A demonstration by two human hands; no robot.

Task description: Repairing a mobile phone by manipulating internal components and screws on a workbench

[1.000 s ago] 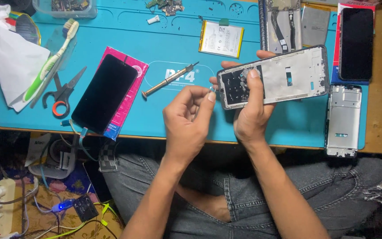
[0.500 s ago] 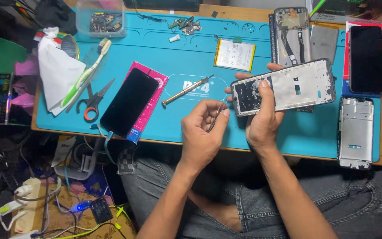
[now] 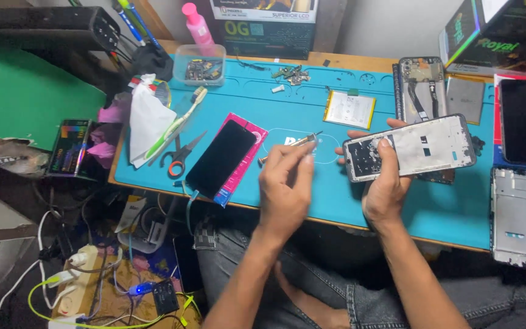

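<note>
My right hand [image 3: 388, 189] holds a phone frame [image 3: 412, 147] above the blue surface [image 3: 312, 189], thumb on top, fingers curled under where I cannot see them. My left hand [image 3: 284, 186] is at nine o'clock from the frame, fingertips pressed together near a screwdriver [image 3: 287, 146]. I cannot tell if they pinch anything; it is too small. At three o'clock another frame [image 3: 515, 216] lies with its bottom edge hard to see.
</note>
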